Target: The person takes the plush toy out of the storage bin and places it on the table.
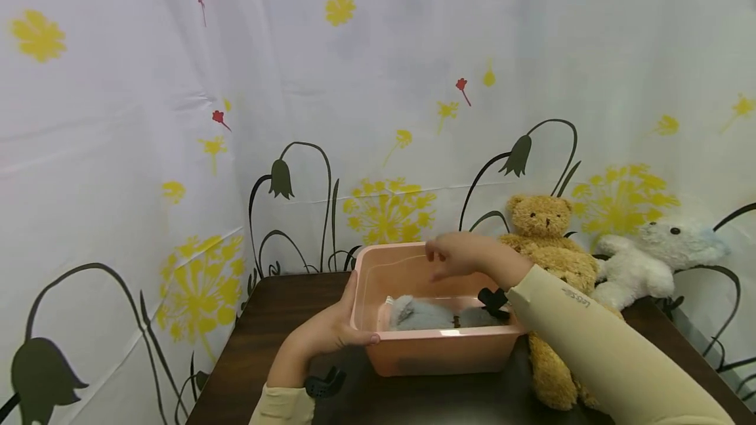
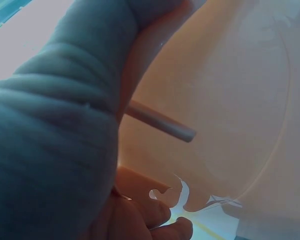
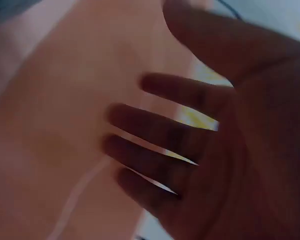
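Note:
A peach-coloured plastic tub [image 1: 443,354] stands tilted over the dark table. My left hand [image 1: 327,330] grips its left side, with fingers spread along the rim near the corners. In the left wrist view that hand [image 2: 55,145] covers the tub's edge. Inside the tub lies a grey-blue plush toy [image 1: 419,315], partly hidden by the near wall and a black wrist camera. My right hand [image 1: 463,256] hovers over the tub's far right part, holding nothing. In the right wrist view its fingers [image 3: 155,125] are spread and loosely bent before the peach wall.
To the right of the tub a tan teddy bear [image 1: 540,218] sits behind my right forearm. A white plush toy [image 1: 638,267] leans at the table's far right. The dark wooden table [image 1: 266,307] borders a flower-printed curtain [image 1: 307,84] at the back.

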### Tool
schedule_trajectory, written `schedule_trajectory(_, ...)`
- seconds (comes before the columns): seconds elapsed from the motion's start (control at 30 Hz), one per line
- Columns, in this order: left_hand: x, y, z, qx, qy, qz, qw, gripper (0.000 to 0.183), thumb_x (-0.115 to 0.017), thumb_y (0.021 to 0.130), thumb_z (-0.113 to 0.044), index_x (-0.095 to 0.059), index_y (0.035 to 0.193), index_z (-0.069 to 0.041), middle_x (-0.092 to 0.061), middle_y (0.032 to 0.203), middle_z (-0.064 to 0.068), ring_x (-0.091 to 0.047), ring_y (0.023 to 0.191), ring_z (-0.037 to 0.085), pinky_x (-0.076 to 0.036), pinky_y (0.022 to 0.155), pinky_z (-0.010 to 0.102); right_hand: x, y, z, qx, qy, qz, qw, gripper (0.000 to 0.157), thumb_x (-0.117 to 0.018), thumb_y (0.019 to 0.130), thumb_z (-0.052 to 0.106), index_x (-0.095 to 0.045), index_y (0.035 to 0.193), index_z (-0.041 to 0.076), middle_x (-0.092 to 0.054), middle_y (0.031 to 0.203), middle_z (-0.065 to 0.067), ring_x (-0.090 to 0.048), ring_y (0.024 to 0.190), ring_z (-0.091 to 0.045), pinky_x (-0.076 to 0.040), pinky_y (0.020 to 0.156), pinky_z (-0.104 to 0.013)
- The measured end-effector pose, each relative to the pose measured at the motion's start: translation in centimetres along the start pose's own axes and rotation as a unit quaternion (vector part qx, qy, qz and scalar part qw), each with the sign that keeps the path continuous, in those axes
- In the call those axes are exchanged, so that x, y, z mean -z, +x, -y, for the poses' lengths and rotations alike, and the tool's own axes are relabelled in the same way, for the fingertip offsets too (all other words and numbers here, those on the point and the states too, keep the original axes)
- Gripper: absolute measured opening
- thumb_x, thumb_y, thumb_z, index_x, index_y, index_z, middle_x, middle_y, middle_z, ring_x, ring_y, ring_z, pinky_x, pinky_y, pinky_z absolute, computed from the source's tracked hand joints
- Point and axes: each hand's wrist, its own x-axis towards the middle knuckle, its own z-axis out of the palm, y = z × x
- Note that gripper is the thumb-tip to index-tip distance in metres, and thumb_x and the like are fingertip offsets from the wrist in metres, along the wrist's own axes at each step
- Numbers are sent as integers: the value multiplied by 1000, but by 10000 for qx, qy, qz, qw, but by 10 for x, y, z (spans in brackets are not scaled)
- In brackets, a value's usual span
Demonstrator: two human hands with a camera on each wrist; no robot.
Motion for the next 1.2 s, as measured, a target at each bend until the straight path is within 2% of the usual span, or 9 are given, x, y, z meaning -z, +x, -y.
schedule_trajectory(0.17,-1,0,-1,18,-137,32,9999,151,-94,85,-42,29,171,-23,-22,176,32,-66,129,36,-54,104,37,-23,6,-19,-679,467,2248,9709,59,-77,96,61,-67,137,20,-68,140,-5,-65,128,-27,-52,109,-51)
schedule_trajectory(0.3,1,-2,-3,66,-56,-13,10000,152,-95,85,-43,28,171,-20,-19,177,32,-66,128,32,-53,106,39,-30,1,-22,-1141,724,3198,9378,65,-80,92,65,-65,145,30,-65,147,-5,-62,137,-30,-50,114,-53)
schedule_trajectory(0.43,0,-3,-2,72,25,-34,10000,152,-95,85,-44,27,172,-19,-18,178,32,-66,130,32,-52,108,41,-35,-1,-22,-1474,946,4011,8992,65,-83,95,51,-60,153,34,-53,162,-4,-52,150,-29,-43,122,-54)
schedule_trajectory(0.53,-2,-2,-1,-16,-209,14,9998,151,-94,86,-39,28,171,-24,-17,178,30,-64,134,37,-54,108,43,-37,1,-22,-1368,691,4378,8859,70,-85,96,39,-54,159,31,-47,168,1,-43,154,-22,-38,127,-50)
schedule_trajectory(0.73,-4,1,-2,-185,-565,72,9982,150,-95,86,-32,29,170,-31,-16,179,28,-62,136,40,-56,108,47,-36,2,-21,-1363,-5,4387,8883,72,-88,94,34,-57,158,32,-53,165,6,-45,154,-19,-38,127,-49)
schedule_trajectory(0.87,-4,1,-2,-233,-465,66,9986,150,-94,86,-33,30,170,-34,-20,178,28,-64,134,39,-56,106,42,-38,1,-24,-1515,126,4209,8943,58,-87,93,33,-67,146,25,-64,149,3,-62,133,-21,-49,116,-49)
schedule_trajectory(1.0,-3,1,-2,-215,-366,87,9991,150,-94,87,-33,31,169,-35,-16,180,26,-61,138,37,-53,109,41,-38,0,-25,-1773,423,3568,9162,53,-83,90,42,-70,138,22,-68,129,-2,-67,104,-25,-56,90,-46)
schedule_trajectory(1.1,-2,0,-2,-267,-296,111,9991,150,-94,87,-33,33,168,-34,-9,182,24,-55,145,35,-49,114,42,-36,-3,-17,-1589,756,2905,9406,58,-79,93,44,-65,145,22,-64,139,-3,-65,111,-23,-55,89,-45)
schedule_trajectory(1.2,-2,1,0,-381,-379,141,9985,150,-94,87,-33,33,168,-39,-6,183,22,-49,150,34,-49,113,40,-31,-8,-6,-1345,1303,2507,9498,57,-78,98,37,-58,149,20,-58,146,-6,-66,114,-23,-59,90,-48)
